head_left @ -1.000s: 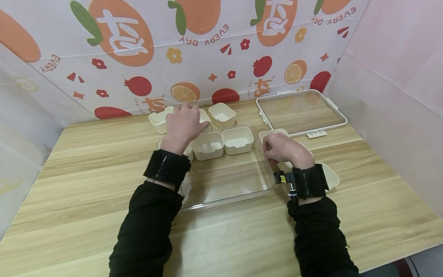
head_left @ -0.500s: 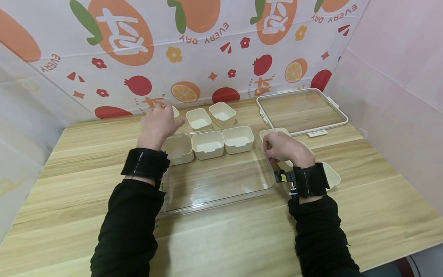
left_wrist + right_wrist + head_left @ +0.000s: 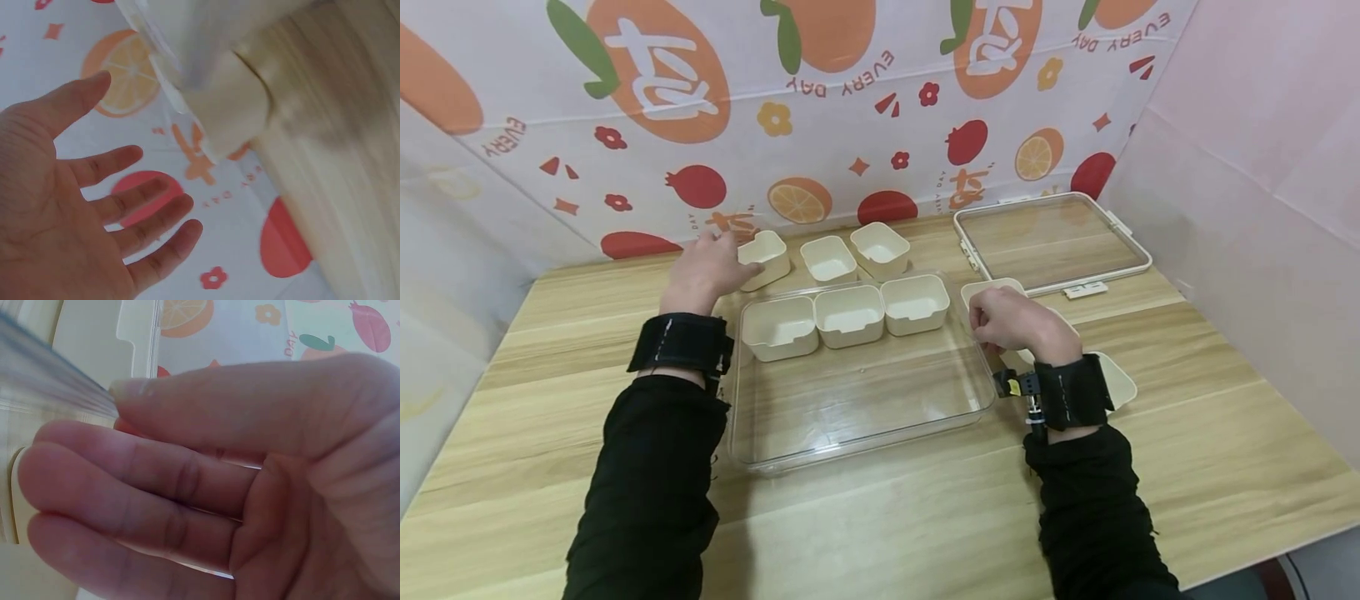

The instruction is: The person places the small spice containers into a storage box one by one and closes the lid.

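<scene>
Fingers of your left hand are lying open and spread beside the leftmost back cup, near 11 o'clock of the clear tray; contact: cannot tell. Your right hand is pinching the tray's rim between 2 and 3, probably steadying it. Three inner cups are standing along the tray's 12 o'clock side; side cups, partly hidden, are sitting beyond your right hand.

Handling note: if you are closing on that back cup, you should be squeezing lightly on facing walls, as thin sides are likely to be flexing; your right pinch should be staying light too.

Surface: wood-grain table, with a framed lid lying farther out toward 2. Room: fruit-print cloth is hanging at 12, pale pink sheet at 3.
</scene>
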Demonstrator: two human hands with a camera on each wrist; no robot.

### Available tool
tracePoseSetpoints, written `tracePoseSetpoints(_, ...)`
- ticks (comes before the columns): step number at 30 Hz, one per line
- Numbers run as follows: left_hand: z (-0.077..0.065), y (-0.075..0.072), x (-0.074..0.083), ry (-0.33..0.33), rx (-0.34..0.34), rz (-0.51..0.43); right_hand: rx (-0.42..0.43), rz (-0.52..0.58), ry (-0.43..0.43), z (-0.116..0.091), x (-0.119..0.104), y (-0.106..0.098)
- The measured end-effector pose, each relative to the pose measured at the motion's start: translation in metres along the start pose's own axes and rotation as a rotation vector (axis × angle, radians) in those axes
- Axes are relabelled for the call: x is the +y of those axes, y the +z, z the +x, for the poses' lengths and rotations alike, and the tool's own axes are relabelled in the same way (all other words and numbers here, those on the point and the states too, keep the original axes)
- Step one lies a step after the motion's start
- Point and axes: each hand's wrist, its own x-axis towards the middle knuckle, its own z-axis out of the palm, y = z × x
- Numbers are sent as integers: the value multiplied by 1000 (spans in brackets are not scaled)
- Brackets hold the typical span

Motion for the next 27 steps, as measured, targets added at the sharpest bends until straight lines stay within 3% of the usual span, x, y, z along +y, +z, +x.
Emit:
tracePoseSetpoints(13,8,10,-23,85,-211,-33,3,7,-7,1,1,1)
tracePoseSetpoints(21,9,16,-31,129,-190,20,-5,2,1,1,1,1)
tracePoseSetpoints(27,9,17,-35,190,-111,52,-3,-3,-1,1,0,0)
